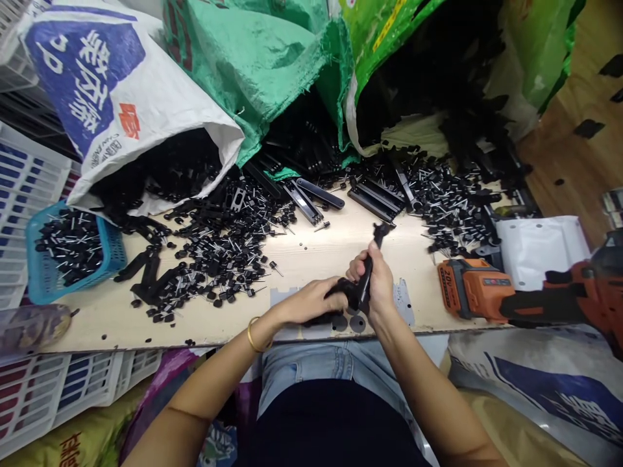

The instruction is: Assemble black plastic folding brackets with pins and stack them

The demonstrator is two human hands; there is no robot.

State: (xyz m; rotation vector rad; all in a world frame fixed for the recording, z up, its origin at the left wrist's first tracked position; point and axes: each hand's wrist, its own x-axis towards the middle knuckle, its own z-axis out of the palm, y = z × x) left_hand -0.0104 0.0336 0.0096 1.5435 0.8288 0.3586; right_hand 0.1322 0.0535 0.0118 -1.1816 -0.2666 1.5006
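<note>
My right hand is wrapped round a long black plastic bar, tilted, with its knobbed top end poking out above the thumb. Close against it, my left hand has its fingers curled on a black plastic piece beside the bar's lower end. Whether the two pieces are joined, I cannot tell, as the fingers hide where they meet. Both hands are low over the bench's front edge. Dark round discs show below them on the bench.
Loose black-headed metal pins lie heaped at left, with another pin heap at right. A blue basket holds more. Open sacks spill black parts along the back. At right lies an orange cordless power tool near a white packet.
</note>
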